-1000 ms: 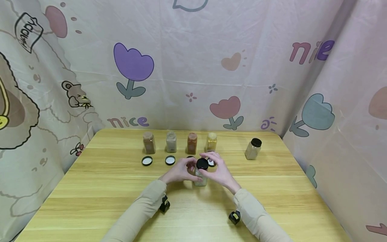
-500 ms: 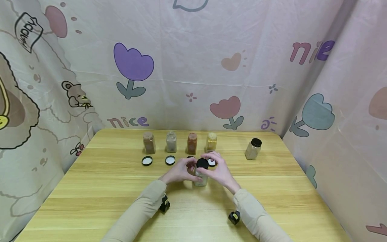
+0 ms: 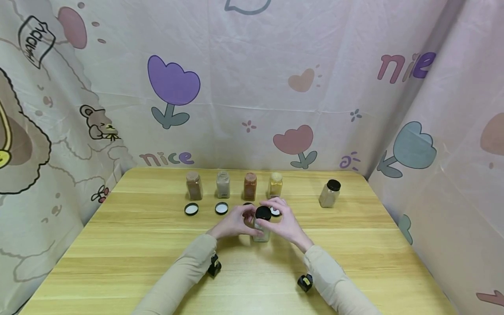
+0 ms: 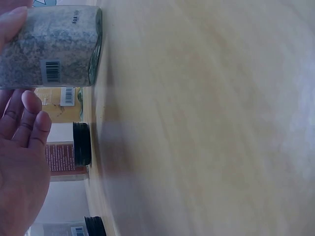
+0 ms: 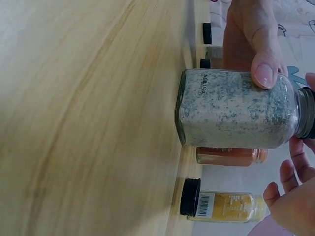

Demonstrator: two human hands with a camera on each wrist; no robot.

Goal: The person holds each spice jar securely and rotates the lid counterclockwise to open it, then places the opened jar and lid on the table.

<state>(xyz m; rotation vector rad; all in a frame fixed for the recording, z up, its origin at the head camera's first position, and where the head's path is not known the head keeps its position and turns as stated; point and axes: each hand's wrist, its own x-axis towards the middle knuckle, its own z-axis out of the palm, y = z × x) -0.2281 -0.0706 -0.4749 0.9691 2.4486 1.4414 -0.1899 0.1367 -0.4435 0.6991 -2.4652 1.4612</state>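
A square glass jar (image 5: 236,110) filled with pale, grey-flecked grains stands upright near the middle of the table. My left hand (image 3: 235,222) grips its body from the left, the thumb lying across the near face. Around the black lid (image 3: 263,213) on top are the fingers and thumb of my right hand (image 3: 286,224), which pinch it. The lid sits on the jar's neck in the right wrist view. In the left wrist view the lid is out of frame, and the jar's barcode side shows.
Behind stand lidless jars: brown (image 3: 194,188), greyish (image 3: 223,187), reddish (image 3: 250,188) and yellow (image 3: 275,186). Black lids lie before them, including a left one (image 3: 191,209) and a second one (image 3: 222,208); my hands partly cover others. A capped jar (image 3: 328,197) stands right on the wooden table (image 3: 118,245).
My right thumb and fingers have shifted very slightly about the lid. The jar and my left hand have stayed in place.
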